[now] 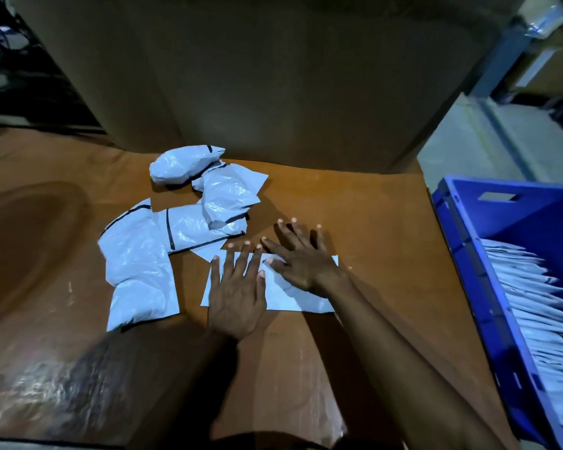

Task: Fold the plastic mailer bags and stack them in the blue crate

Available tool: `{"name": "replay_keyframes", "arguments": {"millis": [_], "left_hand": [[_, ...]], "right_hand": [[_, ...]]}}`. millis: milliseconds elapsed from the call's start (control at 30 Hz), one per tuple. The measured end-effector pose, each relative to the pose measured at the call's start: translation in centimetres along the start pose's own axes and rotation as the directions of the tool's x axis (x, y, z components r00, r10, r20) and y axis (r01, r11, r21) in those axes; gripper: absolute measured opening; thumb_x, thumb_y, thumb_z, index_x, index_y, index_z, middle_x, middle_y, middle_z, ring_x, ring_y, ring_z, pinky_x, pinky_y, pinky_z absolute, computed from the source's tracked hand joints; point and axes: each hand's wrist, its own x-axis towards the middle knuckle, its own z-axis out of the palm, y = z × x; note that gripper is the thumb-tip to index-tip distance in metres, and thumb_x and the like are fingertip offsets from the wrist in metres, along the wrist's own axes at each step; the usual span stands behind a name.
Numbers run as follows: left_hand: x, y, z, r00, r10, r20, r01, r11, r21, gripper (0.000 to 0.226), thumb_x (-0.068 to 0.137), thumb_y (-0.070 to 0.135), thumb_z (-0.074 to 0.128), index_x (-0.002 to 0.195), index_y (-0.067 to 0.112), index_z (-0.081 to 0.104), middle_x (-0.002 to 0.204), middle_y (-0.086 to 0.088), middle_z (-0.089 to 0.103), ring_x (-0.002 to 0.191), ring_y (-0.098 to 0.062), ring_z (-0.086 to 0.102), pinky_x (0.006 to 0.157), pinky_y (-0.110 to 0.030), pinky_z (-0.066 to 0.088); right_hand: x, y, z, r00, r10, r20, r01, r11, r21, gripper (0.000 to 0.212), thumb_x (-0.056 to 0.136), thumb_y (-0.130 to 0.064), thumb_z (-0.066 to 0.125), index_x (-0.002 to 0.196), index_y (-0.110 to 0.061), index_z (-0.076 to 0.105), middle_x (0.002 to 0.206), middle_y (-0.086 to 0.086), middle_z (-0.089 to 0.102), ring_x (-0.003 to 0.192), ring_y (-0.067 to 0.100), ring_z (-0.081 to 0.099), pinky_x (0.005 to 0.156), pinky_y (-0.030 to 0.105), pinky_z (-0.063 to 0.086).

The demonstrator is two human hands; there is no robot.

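A white mailer bag lies flat on the brown table, folded into a wide strip. My left hand presses flat on its left half with fingers straight and spread. My right hand presses flat on its upper right part, fingers spread and pointing up-left. Several crumpled white mailer bags with black edge strips lie in a loose pile to the upper left. The blue crate stands at the right, holding a row of folded mailer bags.
A large cardboard box rises as a wall along the back of the table. The table's right edge runs close beside the crate. Grey floor and shelving show at the far right. Dark cables lie at the upper left.
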Motion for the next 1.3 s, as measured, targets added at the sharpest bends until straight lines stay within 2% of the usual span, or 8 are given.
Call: {"name": "replay_keyframes", "arguments": {"millis": [100, 200, 433, 600, 733, 900, 1100, 1300], "left_hand": [[-0.2, -0.1, 0.0, 1.0, 0.008, -0.009, -0.009, 1.0, -0.023, 0.052, 0.109, 0.033, 0.035, 0.159, 0.02, 0.04, 0.167, -0.003, 0.034, 0.158, -0.029, 0.022, 0.126, -0.057, 0.02], [-0.3, -0.1, 0.0, 1.0, 0.019, -0.018, -0.02, 0.999, -0.026, 0.052, 0.11, 0.035, 0.032, 0.16, 0.021, 0.039, 0.168, -0.003, 0.032, 0.158, -0.028, 0.02, 0.124, -0.057, 0.022], [-0.1, -0.1, -0.2, 1.0, 0.001, 0.0, -0.001, 0.999, -0.032, 0.052, 0.11, 0.037, 0.033, 0.159, 0.021, 0.041, 0.167, -0.003, 0.033, 0.158, -0.028, 0.02, 0.126, -0.057, 0.019], [-0.1, 0.0, -0.6, 0.999, -0.002, 0.047, 0.004, 0.999, -0.039, 0.054, 0.109, 0.04, 0.027, 0.158, 0.022, 0.042, 0.167, -0.004, 0.033, 0.158, -0.029, 0.02, 0.126, -0.058, 0.019], [0.4, 0.3, -1.3, 0.998, 0.054, 0.013, -0.054, 0.998, 0.018, 0.053, 0.111, 0.039, 0.027, 0.157, 0.018, 0.044, 0.167, -0.005, 0.034, 0.159, -0.027, 0.016, 0.126, -0.062, 0.011], [2.2, 2.8, -1.6, 0.972, 0.211, 0.107, -0.22, 0.972, 0.079, 0.056, 0.111, 0.037, 0.019, 0.162, 0.017, 0.033, 0.172, -0.002, 0.021, 0.161, -0.025, 0.002, 0.126, -0.062, 0.001], [2.0, 2.6, -0.3, 0.968, 0.157, 0.196, -0.174, 0.982, 0.072, 0.058, 0.11, 0.039, 0.017, 0.165, 0.022, 0.021, 0.173, 0.005, 0.011, 0.161, -0.025, -0.006, 0.124, -0.065, 0.008], [2.4, 2.2, -0.2, 0.966, 0.175, 0.189, -0.178, 0.984, 0.003, 0.056, 0.11, 0.04, 0.023, 0.164, 0.025, 0.027, 0.172, 0.005, 0.016, 0.161, -0.024, 0.005, 0.123, -0.065, 0.013]], "right_hand": [[-1.9, 1.1, 2.0, 0.967, -0.087, -0.241, 0.07, 0.994, -0.079, 0.058, 0.109, -0.06, 0.014, 0.164, -0.043, 0.02, 0.175, -0.008, 0.001, 0.161, 0.019, -0.013, 0.125, 0.061, -0.009], [-2.8, 2.1, 4.0, 0.943, -0.077, -0.324, 0.066, 0.997, -0.045, 0.059, 0.107, -0.064, 0.012, 0.162, -0.047, 0.025, 0.173, -0.014, 0.016, 0.162, 0.017, 0.003, 0.128, 0.056, 0.004], [-2.1, 2.5, 3.7, 0.957, -0.056, -0.286, 0.052, 0.998, -0.022, 0.06, 0.105, -0.067, 0.008, 0.161, -0.051, 0.023, 0.173, -0.016, 0.01, 0.161, 0.015, -0.007, 0.127, 0.057, -0.007], [-3.9, -0.6, 4.9, 0.825, 0.104, -0.556, -0.099, 0.994, 0.04, 0.054, 0.111, -0.053, 0.025, 0.155, -0.031, 0.048, 0.164, -0.006, 0.041, 0.158, 0.021, 0.024, 0.128, 0.057, 0.002], [-5.6, -1.7, 7.1, 0.842, 0.196, -0.502, -0.173, 0.981, 0.092, 0.053, 0.113, -0.048, 0.018, 0.163, -0.037, 0.03, 0.172, -0.008, 0.022, 0.162, 0.019, 0.007, 0.128, 0.054, 0.007], [-5.2, -1.3, 7.4, 0.82, 0.26, -0.51, -0.197, 0.965, 0.174, 0.054, 0.113, -0.04, 0.017, 0.164, -0.029, 0.03, 0.172, -0.011, 0.022, 0.161, 0.012, 0.003, 0.129, 0.049, 0.01], [-5.4, -0.9, 7.5, 0.832, 0.235, -0.502, -0.146, 0.967, 0.21, 0.055, 0.113, -0.04, 0.016, 0.164, -0.026, 0.03, 0.172, -0.011, 0.022, 0.161, 0.011, 0.001, 0.129, 0.049, 0.008], [-5.4, -1.2, 7.2, 0.816, 0.259, -0.516, -0.183, 0.964, 0.194, 0.052, 0.113, -0.039, 0.021, 0.163, -0.026, 0.034, 0.17, -0.011, 0.027, 0.161, 0.013, 0.007, 0.129, 0.049, 0.012]]}}
